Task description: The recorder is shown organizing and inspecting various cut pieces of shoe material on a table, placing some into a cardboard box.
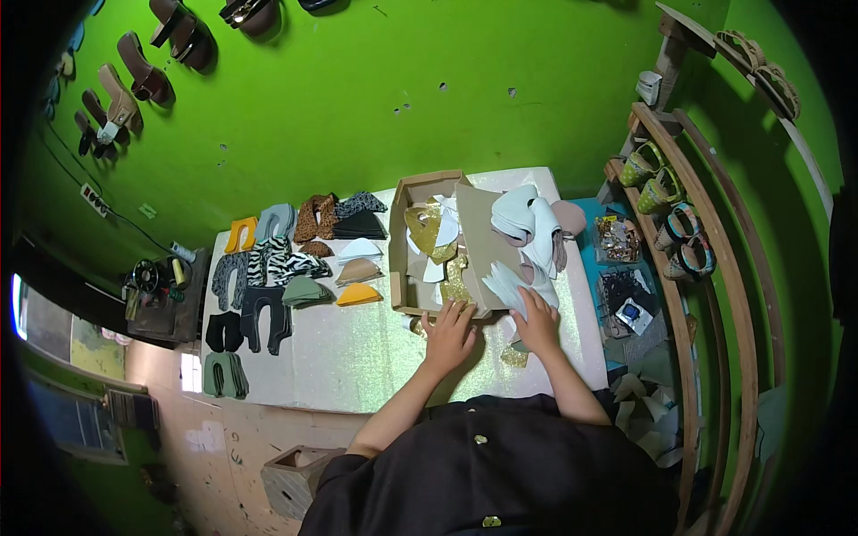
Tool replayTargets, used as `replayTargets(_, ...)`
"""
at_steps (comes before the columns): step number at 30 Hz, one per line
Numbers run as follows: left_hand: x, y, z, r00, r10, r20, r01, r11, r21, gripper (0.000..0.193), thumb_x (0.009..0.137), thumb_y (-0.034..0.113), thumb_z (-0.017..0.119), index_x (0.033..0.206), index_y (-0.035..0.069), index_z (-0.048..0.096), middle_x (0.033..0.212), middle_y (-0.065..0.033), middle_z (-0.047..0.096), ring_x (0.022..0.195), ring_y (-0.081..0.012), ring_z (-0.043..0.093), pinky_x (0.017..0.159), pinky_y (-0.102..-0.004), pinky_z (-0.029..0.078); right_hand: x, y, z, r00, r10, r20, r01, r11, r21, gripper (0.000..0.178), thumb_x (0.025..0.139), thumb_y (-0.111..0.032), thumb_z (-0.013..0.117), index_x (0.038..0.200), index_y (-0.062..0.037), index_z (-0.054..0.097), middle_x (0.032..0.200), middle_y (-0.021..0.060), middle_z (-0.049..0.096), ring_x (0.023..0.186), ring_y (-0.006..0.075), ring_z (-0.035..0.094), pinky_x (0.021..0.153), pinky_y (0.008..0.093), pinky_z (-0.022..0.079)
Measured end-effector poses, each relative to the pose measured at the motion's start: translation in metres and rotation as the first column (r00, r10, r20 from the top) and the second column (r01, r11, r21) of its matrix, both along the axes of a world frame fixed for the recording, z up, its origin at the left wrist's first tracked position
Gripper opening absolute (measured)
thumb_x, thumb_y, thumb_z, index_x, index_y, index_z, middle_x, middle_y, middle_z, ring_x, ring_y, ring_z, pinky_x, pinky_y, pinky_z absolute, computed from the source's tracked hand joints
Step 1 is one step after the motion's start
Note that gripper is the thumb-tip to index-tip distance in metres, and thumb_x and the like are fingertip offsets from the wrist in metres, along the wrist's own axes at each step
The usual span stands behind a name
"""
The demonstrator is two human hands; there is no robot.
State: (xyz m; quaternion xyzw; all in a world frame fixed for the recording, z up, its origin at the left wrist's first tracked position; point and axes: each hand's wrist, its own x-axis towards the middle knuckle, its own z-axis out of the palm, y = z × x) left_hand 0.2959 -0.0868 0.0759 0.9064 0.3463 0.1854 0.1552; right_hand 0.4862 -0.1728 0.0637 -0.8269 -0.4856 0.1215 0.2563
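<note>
Head view shows our left hand (450,332) lying flat, fingers spread, against the near edge of the cardboard box (427,241) on the white table (357,357). Our right hand (536,323) rests, fingers loosely spread, on white cut pieces (509,284) just beside the box's propped lid (487,246).

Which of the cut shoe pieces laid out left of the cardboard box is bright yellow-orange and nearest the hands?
The yellow-orange wedge-shaped piece, lowest in the column beside the open cardboard box; the other orange piece sits at the far row.
</note>
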Motion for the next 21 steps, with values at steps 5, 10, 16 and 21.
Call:
replayTargets(5, -0.001, -0.001, 0.003, 1.000, -0.004, 0.000, 0.004, 0.999, 0.041, 0.048, 0.080, 0.024, 0.057, 0.127, 0.016, 0.046, 0.128, -0.0060, 0.046, 0.126, -0.0232, 0.037, 0.095, -0.0618, 0.018, 0.022, -0.008, 0.007, 0.949, 0.046, -0.313, -0.027, 0.998, 0.064, 0.045, 0.083, -0.027, 0.059, 0.126, -0.0151, 0.049, 0.129, 0.0109, 0.050, 0.113, 0.0281, 0.050, 0.096, 0.0436, 0.027)
replayTargets(10, -0.009, 0.009, 0.011, 0.986, -0.004, 0.169, 0.006, 1.000, -0.010, 0.041, 0.082, 0.022, 0.057, 0.121, 0.013, 0.050, 0.122, -0.0081, 0.051, 0.118, -0.0243, 0.045, 0.098, -0.0553, 0.020, 0.012, -0.002, 0.038, 0.986, 0.114, -0.122, -0.098, 0.986, 0.131, 0.048, 0.074, -0.026, 0.066, 0.119, -0.0137, 0.054, 0.121, 0.0096, 0.051, 0.115, 0.0273, 0.046, 0.097, 0.0413, 0.024)
replayTargets(16, -0.010, 0.059, 0.033, 0.959, -0.004, 0.285, -0.043, 0.986, 0.159, 0.031, 0.076, 0.013, 0.063, 0.106, 0.010, 0.058, 0.108, -0.0105, 0.056, 0.098, -0.0270, 0.053, 0.084, -0.0385, 0.039, -0.026, 0.033, 0.063, 0.958, 0.288, 0.001, -0.285, 0.947, 0.148, 0.047, 0.077, -0.033, 0.064, 0.120, -0.0186, 0.054, 0.123, 0.0112, 0.048, 0.120, 0.0260, 0.040, 0.100, 0.0471, 0.019)
replayTargets(21, 0.007, 0.099, 0.030, 0.987, 0.018, 0.158, -0.028, 0.998, 0.057, 0.031, 0.074, 0.015, 0.066, 0.105, 0.014, 0.059, 0.106, -0.0083, 0.057, 0.099, -0.0264, 0.053, 0.083, -0.0375, 0.038, -0.038, 0.039, 0.032, 0.955, 0.295, 0.021, -0.296, 0.954, 0.050, 0.038, 0.081, -0.034, 0.060, 0.116, -0.0206, 0.057, 0.127, 0.0091, 0.046, 0.124, 0.0241, 0.037, 0.098, 0.0599, 0.015)
